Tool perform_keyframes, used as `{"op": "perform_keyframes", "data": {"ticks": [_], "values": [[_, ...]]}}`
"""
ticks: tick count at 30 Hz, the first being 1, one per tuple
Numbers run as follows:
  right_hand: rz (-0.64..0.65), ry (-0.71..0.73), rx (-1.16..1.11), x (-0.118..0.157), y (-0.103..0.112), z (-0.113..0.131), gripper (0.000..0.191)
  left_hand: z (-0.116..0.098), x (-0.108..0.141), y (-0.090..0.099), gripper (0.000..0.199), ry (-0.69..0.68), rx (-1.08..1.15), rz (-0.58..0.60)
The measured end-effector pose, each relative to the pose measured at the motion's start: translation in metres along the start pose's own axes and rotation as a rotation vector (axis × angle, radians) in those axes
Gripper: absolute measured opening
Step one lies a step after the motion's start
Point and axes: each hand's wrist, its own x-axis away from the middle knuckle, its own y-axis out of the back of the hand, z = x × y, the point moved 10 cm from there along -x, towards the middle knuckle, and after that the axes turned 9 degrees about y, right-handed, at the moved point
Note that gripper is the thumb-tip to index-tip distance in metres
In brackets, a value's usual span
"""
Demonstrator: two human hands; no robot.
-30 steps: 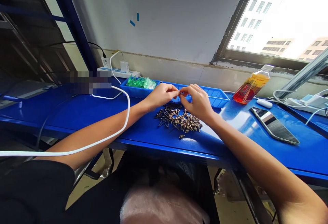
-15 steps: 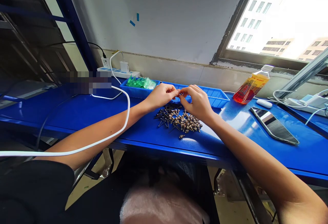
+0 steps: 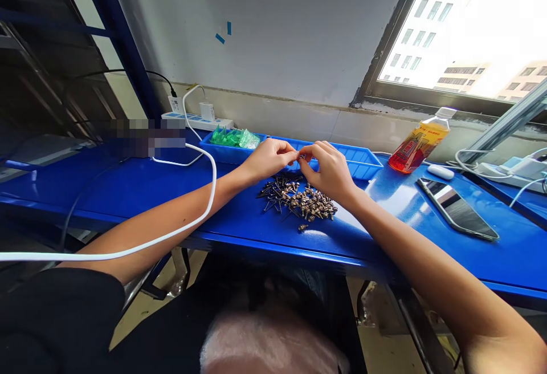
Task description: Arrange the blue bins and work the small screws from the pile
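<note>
My left hand (image 3: 272, 160) and my right hand (image 3: 327, 167) meet fingertip to fingertip above the blue tabletop. Both are closed in a pinch, and a small screw (image 3: 302, 157) glints between them, mostly covered by the fingers. Just below lies a loose pile of screws (image 3: 310, 202), bronze-coloured at the heads, with thin dark shanks toward the left. One screw (image 3: 303, 227) lies apart, nearer the table's front edge. Behind my hands runs a long blue plastic tray (image 3: 363, 163), partly hidden by them.
Green plastic packets (image 3: 237, 137) fill the tray's left section. A drink bottle (image 3: 421, 141), a white case (image 3: 440, 172) and a phone (image 3: 457, 208) occupy the right side. A white cable (image 3: 209, 208) crosses in front of my left forearm. A power strip (image 3: 196, 121) sits against the wall.
Little differs. My fingertips have shifted very slightly around the small screw; the pile and everything else on the table stay where they were.
</note>
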Motion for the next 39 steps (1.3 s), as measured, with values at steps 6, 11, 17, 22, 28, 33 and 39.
{"op": "perform_keyframes", "data": {"ticks": [6,11,17,22,28,33,39], "values": [[-0.012,0.022,0.008,0.0004,0.0009,0.0016,0.012,-0.0007,0.0003,0.0006,0.018,-0.001,-0.001,-0.008],[-0.022,0.032,0.007,0.0002,0.0020,0.0024,0.012,-0.0023,0.0005,0.0002,0.018,-0.007,-0.005,-0.003],[-0.047,0.057,0.024,0.0000,0.0040,0.0049,0.013,-0.0004,-0.0001,0.0000,0.017,0.005,-0.018,-0.009],[-0.035,0.047,0.022,0.0004,0.0027,0.0044,0.012,0.0007,-0.0014,0.0002,0.016,0.013,-0.031,-0.006],[-0.017,0.005,0.004,0.0004,0.0021,0.0018,0.011,0.0009,-0.0021,0.0000,0.015,0.020,0.018,0.004],[0.002,-0.037,0.002,0.0002,0.0027,-0.0022,0.011,-0.0006,-0.0004,0.0018,0.016,0.038,0.095,0.000],[-0.003,-0.024,-0.004,-0.0005,0.0040,-0.0027,0.012,-0.0006,0.0015,0.0022,0.015,0.072,0.128,0.006]]}}
